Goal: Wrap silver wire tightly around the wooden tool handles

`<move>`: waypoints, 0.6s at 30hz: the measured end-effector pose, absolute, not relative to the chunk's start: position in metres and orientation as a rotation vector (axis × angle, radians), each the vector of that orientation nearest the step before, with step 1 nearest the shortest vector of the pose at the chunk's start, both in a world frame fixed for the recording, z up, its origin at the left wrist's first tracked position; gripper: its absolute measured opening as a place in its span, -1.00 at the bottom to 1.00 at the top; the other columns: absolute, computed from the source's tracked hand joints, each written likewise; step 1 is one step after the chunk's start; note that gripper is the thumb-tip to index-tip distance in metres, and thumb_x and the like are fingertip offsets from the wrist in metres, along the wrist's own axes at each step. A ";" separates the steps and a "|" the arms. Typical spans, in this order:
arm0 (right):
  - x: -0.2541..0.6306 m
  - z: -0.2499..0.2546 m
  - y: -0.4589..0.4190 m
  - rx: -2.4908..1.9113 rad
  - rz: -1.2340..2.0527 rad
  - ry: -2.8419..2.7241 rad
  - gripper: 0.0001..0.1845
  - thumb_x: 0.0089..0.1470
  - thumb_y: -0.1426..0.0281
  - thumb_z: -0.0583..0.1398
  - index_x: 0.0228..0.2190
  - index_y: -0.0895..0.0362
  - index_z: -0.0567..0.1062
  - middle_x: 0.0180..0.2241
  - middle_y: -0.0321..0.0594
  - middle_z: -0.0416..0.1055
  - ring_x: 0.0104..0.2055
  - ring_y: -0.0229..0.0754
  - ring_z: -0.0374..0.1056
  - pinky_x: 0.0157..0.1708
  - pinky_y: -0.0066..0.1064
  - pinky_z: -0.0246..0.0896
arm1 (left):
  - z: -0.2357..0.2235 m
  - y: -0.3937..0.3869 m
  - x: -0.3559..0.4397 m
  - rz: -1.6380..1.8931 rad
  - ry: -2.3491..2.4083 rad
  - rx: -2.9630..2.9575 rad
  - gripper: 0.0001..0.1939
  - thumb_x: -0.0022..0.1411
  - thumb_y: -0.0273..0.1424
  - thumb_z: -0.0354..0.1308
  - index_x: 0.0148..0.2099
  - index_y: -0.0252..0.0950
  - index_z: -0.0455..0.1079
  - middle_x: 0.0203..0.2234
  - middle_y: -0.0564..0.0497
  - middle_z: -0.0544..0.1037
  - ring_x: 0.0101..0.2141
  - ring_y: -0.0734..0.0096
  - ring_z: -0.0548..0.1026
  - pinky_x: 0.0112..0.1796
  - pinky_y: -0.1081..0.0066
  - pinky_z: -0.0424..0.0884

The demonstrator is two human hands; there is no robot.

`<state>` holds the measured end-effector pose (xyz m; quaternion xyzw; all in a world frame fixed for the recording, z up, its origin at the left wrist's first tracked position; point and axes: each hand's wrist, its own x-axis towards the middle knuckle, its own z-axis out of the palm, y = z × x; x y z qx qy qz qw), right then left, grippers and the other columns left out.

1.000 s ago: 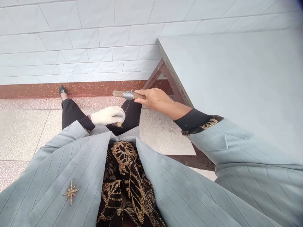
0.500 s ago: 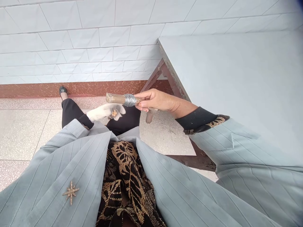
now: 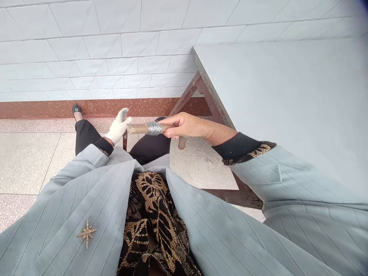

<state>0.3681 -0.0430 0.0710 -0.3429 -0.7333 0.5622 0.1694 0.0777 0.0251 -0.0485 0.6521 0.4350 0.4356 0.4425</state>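
Note:
My right hand (image 3: 181, 125), bare, is closed round a brown wooden stick (image 3: 138, 128) that points left and lies nearly level. A band of silver wire (image 3: 154, 128) is wound round the stick just left of my fingers. Below that hand a short brown stub (image 3: 182, 143) shows; whether it joins the stick I cannot tell. My left hand (image 3: 117, 126) wears a white knitted glove with a grey fingertip coating. Its thumb and fingers are apart, right beside the stick's left end, and I cannot tell if they touch it.
A pale grey tabletop (image 3: 281, 96) on a reddish-brown frame (image 3: 186, 94) fills the right side. White wall tiles (image 3: 115, 46) rise ahead above a red-brown skirting. Beneath my hands are my dark trouser legs and the speckled floor (image 3: 25, 161). A slim dark brown upright piece (image 3: 125, 141) shows below the glove.
My gloved left hand has moved left and up and spread its fingers; the small tan piece seen by it before no longer shows. My right hand has lowered the stick slightly and shifted left.

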 end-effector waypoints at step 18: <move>0.361 0.067 -0.041 -1.081 1.354 -1.539 -0.71 0.17 0.18 0.41 -0.30 0.14 0.54 -0.56 -0.38 0.32 -0.58 -0.39 0.16 -0.61 -0.53 0.16 | -0.014 -0.014 0.103 0.378 0.636 1.802 -0.85 0.33 -0.38 0.15 -0.23 -0.32 0.52 -0.43 0.04 0.55 -0.38 0.48 0.48 -0.22 0.41 0.40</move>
